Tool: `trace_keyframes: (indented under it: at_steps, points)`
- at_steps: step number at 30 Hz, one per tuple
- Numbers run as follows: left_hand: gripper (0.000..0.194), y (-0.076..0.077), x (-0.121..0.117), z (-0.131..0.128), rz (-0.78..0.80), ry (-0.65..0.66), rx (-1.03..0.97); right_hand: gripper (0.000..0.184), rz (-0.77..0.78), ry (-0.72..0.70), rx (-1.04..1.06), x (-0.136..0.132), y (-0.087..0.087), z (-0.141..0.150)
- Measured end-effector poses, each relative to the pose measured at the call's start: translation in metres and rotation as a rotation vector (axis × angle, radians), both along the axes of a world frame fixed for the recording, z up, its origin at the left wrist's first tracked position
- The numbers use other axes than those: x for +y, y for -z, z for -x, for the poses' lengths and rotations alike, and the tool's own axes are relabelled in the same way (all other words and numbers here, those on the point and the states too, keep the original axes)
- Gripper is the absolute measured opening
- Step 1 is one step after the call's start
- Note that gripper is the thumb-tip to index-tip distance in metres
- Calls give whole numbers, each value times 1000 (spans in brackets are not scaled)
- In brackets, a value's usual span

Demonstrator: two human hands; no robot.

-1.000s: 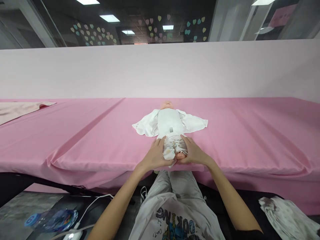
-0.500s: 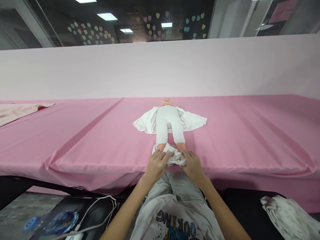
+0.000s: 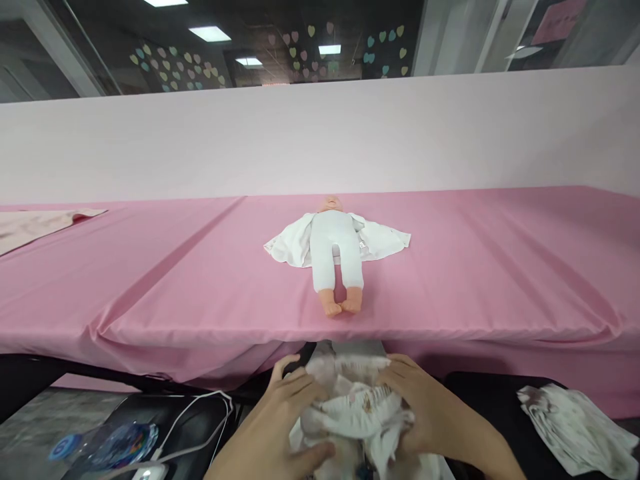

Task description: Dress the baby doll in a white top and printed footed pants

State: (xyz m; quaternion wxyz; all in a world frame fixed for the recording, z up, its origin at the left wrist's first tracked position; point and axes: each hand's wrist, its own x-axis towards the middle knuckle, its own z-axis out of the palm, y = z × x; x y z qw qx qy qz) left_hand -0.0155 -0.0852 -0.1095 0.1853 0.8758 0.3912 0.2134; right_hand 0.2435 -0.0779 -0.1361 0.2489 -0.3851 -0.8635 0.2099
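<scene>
Close to my lap, white baby pants (image 3: 363,407) with a gathered waistband are bunched up and slightly blurred. My left hand (image 3: 290,420) grips their left side, its thumb nearer my body. On the other side, the fingers of my right hand (image 3: 425,407) are closed on the same pants, partly hidden by folds. Beyond my hands a baby doll (image 3: 336,250) lies on its back, legs toward me and bare feet apart from the cloth. It has white leggings on its legs, and an open white shirt (image 3: 385,241) spreads out at both sides.
Pink cloth (image 3: 200,287) covers the table, whose front edge lies just past my hands. A pale folded cloth (image 3: 40,227) is at the far left. Below left are a plastic bottle (image 3: 107,445) and white cable (image 3: 200,397); a crumpled white cloth (image 3: 575,427) lies at lower right.
Both hands have drawn the baby pants off the doll's feet, back over the table edge to my lap. The doll's feet are now uncovered.
</scene>
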Motion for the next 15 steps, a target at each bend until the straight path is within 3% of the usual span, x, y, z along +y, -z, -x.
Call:
trace_keyframes:
  at_steps: [3, 5, 8, 11, 13, 15]
  points:
    - [20, -18, -11, 11, 16, 32, -15, 46, -97, -93, 67, -12, -20, -19]
    - [13, -24, -12, 15, -53, 24, -19, 36, -181, -108, 98, -17, -36, -25]
    - [11, -29, -6, 17, -349, -100, -77, 26, -327, 39, 160, -18, -61, -24]
    - [10, -30, 6, 14, -588, -230, -233, 20, -564, 182, 288, -13, -72, -16]
    - [8, -26, 17, 8, -508, -294, -329, 16, -663, 287, 335, -3, -69, -10]
    - [9, -20, 31, 0, -261, -399, -459, 14, -653, 453, 345, 11, -61, -5]
